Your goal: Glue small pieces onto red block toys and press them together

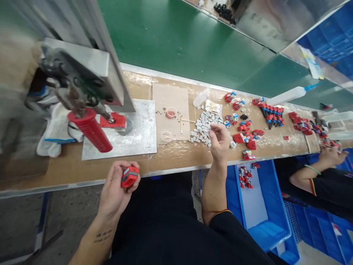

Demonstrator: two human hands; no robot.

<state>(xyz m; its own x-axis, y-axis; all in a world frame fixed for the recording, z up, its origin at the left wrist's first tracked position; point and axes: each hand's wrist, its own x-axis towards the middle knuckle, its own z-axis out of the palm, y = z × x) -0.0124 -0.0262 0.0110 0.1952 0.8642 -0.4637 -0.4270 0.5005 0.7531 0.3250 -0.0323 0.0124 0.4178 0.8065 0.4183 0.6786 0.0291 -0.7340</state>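
Near the bench's front edge, my left hand is closed around a small red toy vehicle part with a grey band and a pale window-like patch. My right hand is over the right side of a pile of small grey-white plastic pieces. Its fingers are curled in toward the thumb, and whatever may be between the fingertips is too small to make out. Just right of that hand lie several red, blue and white toy parts. Cotton swabs lie in a bundle behind the pile.
A toggle press with a red handle stands at left over a metal plate. Small cups, one with red paint, sit on cardboard. A white squeeze bottle lies at right. Below is a blue bin; a co-worker's hand is far right.
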